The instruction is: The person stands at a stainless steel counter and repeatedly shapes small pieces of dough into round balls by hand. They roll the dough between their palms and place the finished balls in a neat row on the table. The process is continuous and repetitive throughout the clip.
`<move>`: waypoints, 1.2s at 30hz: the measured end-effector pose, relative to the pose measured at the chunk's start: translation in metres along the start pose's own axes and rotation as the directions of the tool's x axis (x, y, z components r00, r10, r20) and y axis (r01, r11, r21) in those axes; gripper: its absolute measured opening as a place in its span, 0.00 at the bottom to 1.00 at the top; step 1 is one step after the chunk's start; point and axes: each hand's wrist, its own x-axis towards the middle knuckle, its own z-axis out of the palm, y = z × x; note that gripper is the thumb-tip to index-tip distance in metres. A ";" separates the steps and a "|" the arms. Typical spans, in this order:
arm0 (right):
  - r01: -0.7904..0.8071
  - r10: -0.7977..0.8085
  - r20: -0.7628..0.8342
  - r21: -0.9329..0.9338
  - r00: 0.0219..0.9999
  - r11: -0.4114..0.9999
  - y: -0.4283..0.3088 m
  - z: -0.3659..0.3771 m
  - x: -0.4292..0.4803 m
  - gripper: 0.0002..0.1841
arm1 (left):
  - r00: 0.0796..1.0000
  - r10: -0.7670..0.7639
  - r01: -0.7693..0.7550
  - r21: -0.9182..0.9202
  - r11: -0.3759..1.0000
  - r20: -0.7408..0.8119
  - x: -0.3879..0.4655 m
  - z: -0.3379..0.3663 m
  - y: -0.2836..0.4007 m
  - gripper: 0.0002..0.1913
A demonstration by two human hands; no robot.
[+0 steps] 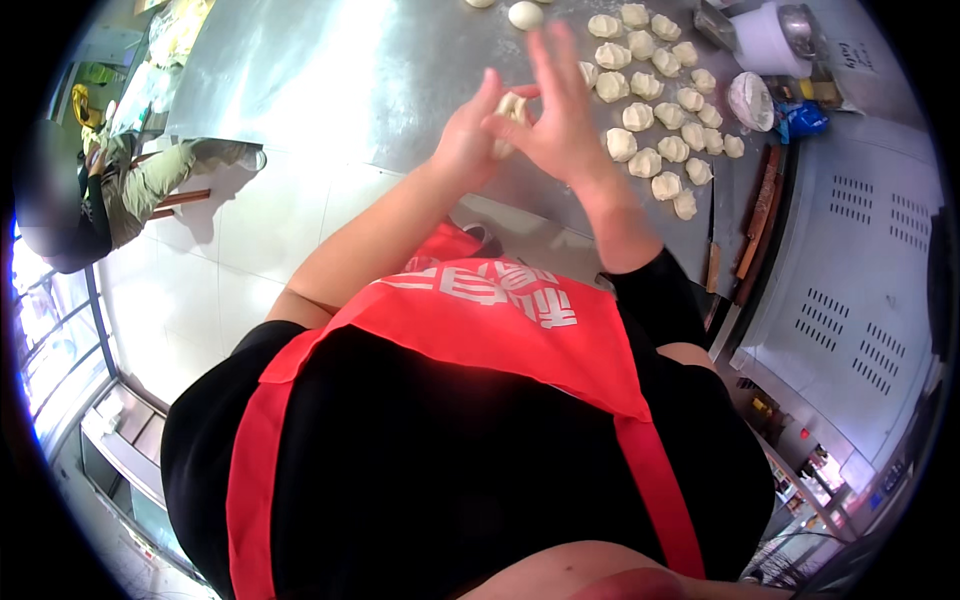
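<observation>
Both my hands are raised over the near edge of a stainless steel table (435, 67). A small piece of pale dough (511, 109) sits between them. My left hand (466, 135) cups it from the left, fingers around its side. My right hand (559, 112) presses it with the thumb, its other fingers spread and slightly blurred. Right of my hands, many rough dough lumps (637, 117) lie on the floured table in loose rows. Beyond my right fingertips is a smooth round dough ball (526, 15), with part of another at the picture's top edge.
Right of the lumps are a floury bowl (751, 101), a white tub (769, 37) and a blue packet (806, 120). Wooden rolling pins (759, 217) and a wooden-handled tool (712, 268) lie at the right edge beside a vented metal cabinet (847, 247). A seated person (127, 187) is at far left.
</observation>
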 end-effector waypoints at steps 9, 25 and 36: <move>0.349 -0.343 -0.121 0.033 0.932 0.937 0.003 0.010 -0.010 0.15 | 0.975 -0.222 0.201 -0.462 0.864 0.008 -0.016 0.021 0.033 0.40; 0.191 -0.186 -0.121 0.025 0.975 0.981 -0.027 -0.024 0.020 0.34 | 0.898 0.014 0.071 -0.176 0.982 0.441 -0.004 0.017 0.049 0.32; 0.433 -0.454 -0.165 -0.145 0.876 0.889 -0.002 -0.016 0.028 0.13 | 0.983 -0.088 0.150 -0.422 0.894 0.163 -0.030 0.059 0.044 0.41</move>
